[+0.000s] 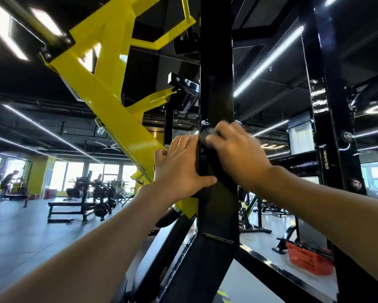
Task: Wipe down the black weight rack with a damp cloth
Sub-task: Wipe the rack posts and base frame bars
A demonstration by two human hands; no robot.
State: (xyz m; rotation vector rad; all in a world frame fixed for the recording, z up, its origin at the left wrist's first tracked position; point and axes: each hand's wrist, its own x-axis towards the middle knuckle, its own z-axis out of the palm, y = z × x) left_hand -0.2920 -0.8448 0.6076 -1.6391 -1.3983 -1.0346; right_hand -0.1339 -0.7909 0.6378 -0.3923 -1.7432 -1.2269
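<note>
The right grip (234, 154) is smeared by blur, so its fingertips are hard to separate. The cloth (206, 162) it clutches is so dark that its edges melt into the black weight rack (216, 84) behind it. Only a bunched greyish fold shows under the knuckles, with a darker flap hanging below. The rack's top and foot are cut off by the frame. The left grip (179, 167) clasps the rack's upright from its left edge, fingertips hidden round the far side, thumb laid across the front face at the cloth's lower end; whether the thumb pins the cloth cannot be told. The cloth lies against the front of the upright, between the two grips and under the right palm. A yellow machine arm (109, 101) slants behind on the left, and a red basket (308, 261) sits on the floor at the right
</note>
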